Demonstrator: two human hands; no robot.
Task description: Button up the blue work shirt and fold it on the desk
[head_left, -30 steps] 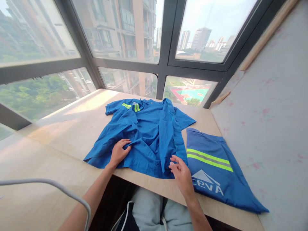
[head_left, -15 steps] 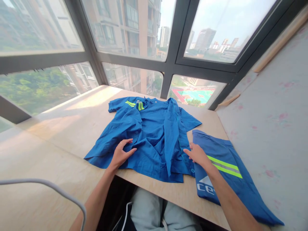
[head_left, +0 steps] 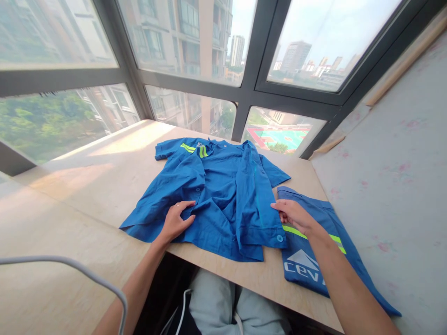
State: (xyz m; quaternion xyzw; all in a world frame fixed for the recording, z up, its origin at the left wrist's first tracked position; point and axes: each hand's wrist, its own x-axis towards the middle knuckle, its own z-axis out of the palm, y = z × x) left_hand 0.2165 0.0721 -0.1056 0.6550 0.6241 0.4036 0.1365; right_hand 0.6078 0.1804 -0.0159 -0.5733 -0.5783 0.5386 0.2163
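A blue short-sleeved work shirt (head_left: pixel 220 186) with yellow-green stripes lies spread on the wooden tabletop, its front unbuttoned and its collar towards the window. My right hand (head_left: pixel 293 215) pinches the edge of the shirt's right-hand front panel, drawn out to the right, with a button showing near the hem. On the left-hand panel rests my left hand (head_left: pixel 177 221), thumb and fingers apart, holding nothing. Under and beside my right forearm lies a folded blue garment (head_left: pixel 303 260) with yellow-green and grey stripes and white lettering, partly hidden by the arm.
The wooden tabletop (head_left: pixel 80 204) runs up to grey window frames (head_left: pixel 240 111) at the back. A flowered wall (head_left: pixel 387 186) bounds the right side. A pale cable (head_left: pixel 87 275) arches over the table's near left. My legs (head_left: pixel 223 302) are below the front edge.
My right hand has closed on the shirt's right-hand front edge and pulled it a little outwards, flattening that panel. My left hand has stayed almost in place. The view has shifted slightly.
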